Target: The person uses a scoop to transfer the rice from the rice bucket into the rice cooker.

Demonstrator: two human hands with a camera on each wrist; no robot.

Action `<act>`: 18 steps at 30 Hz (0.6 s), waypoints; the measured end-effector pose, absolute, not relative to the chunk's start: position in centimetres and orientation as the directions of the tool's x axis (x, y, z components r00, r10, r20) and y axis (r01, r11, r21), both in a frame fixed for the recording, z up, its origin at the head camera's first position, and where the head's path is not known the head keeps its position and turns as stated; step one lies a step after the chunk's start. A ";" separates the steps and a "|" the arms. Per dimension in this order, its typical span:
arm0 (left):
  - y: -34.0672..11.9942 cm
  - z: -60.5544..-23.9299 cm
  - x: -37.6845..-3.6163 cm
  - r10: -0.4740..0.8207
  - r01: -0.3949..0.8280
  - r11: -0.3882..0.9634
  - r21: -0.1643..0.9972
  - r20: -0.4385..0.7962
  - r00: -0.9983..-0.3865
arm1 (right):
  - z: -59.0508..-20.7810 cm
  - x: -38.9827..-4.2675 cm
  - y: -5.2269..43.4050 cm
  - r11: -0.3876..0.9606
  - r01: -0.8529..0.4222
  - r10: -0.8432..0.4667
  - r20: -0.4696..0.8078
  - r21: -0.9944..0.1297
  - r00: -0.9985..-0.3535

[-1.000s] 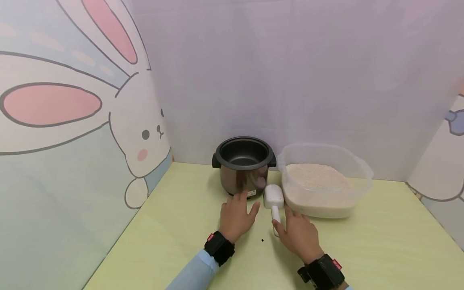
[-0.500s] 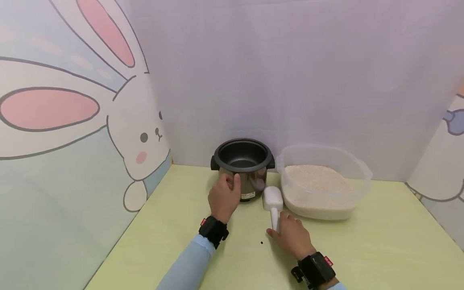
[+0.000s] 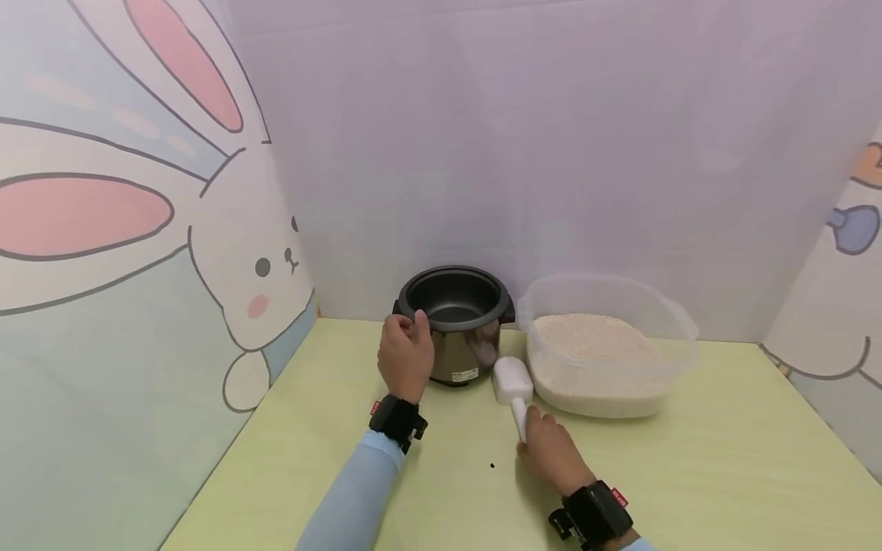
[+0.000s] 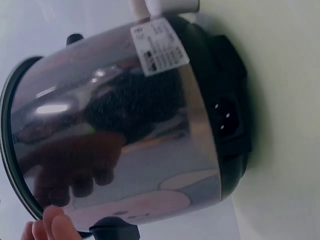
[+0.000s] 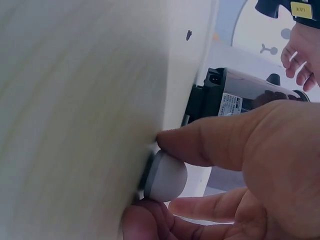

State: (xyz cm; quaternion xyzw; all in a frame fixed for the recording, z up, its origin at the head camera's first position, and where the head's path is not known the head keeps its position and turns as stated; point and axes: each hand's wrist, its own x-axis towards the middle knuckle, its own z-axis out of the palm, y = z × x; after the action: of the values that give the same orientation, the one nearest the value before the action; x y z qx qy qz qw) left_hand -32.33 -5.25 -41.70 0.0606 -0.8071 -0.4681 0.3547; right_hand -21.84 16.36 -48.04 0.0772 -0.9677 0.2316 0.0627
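Observation:
A rice cooker (image 3: 463,348) without a lid stands near the back wall, its dark inner wall showing. Beside its left rim is my left hand (image 3: 406,358), fingers loosely bent; whether they touch the rim cannot be told. In the left wrist view, those fingertips (image 4: 59,226) appear near the rim and a side handle (image 4: 116,229). My right hand (image 3: 554,453) grips the handle of a white scoop (image 3: 513,380) with thumb and fingers on either side. The handle's rounded end (image 5: 170,177) shows close to the table in the right wrist view.
A clear plastic tub (image 3: 609,386) partly filled with rice (image 3: 596,337) stands right of the cooker and scoop. A small dark speck (image 3: 492,465) lies on the pale yellow table (image 3: 744,451). Cloth walls (image 3: 551,153) stand at the back and sides.
My left hand has moved up and left from the cooker's front to its left rim, its fingers bending. My right hand has closed round the scoop's handle; the view has shifted slightly.

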 end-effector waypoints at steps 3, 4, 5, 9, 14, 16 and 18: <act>-5.7 -41.4 -33.2 -0.466 0.207 0.538 0.817 0.493 -0.734 | -48.0 -21.8 16.5 0.878 -0.173 -0.125 0.135 -0.447 -0.983; -5.8 -41.3 -33.6 -0.470 0.197 0.538 0.820 0.485 -0.737 | -47.9 -21.8 16.5 0.876 -0.170 -0.128 0.123 -0.451 -0.984; -5.9 -41.3 -33.8 -0.470 0.190 0.541 0.819 0.482 -0.740 | -47.9 -21.8 16.6 0.874 -0.166 -0.131 0.106 -0.457 -0.986; -6.2 -41.2 -34.7 -0.437 0.166 0.570 0.804 0.469 -0.767 | -47.5 -21.7 16.8 0.872 -0.148 -0.142 0.047 -0.466 -0.989; -6.4 -41.2 -35.3 -0.378 0.156 0.597 0.787 0.447 -0.810 | -47.2 -21.5 17.0 0.908 -0.101 -0.113 -0.006 -0.406 -0.994; -6.4 -41.2 -35.4 -0.367 0.158 0.591 0.791 0.438 -0.821 | -47.1 -21.4 17.0 0.923 -0.074 -0.091 -0.026 -0.377 -0.996; -6.3 -41.1 -35.5 -0.362 0.161 0.578 0.800 0.429 -0.828 | -47.1 -21.3 17.1 0.932 -0.053 -0.072 -0.039 -0.357 -0.997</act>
State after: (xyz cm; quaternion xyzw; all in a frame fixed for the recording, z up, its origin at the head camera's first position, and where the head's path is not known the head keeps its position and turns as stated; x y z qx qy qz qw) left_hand -35.48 -6.29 -41.10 0.0596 -0.8406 -0.4553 0.2872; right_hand -21.32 17.08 -47.14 0.0317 -0.9826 0.1810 -0.0257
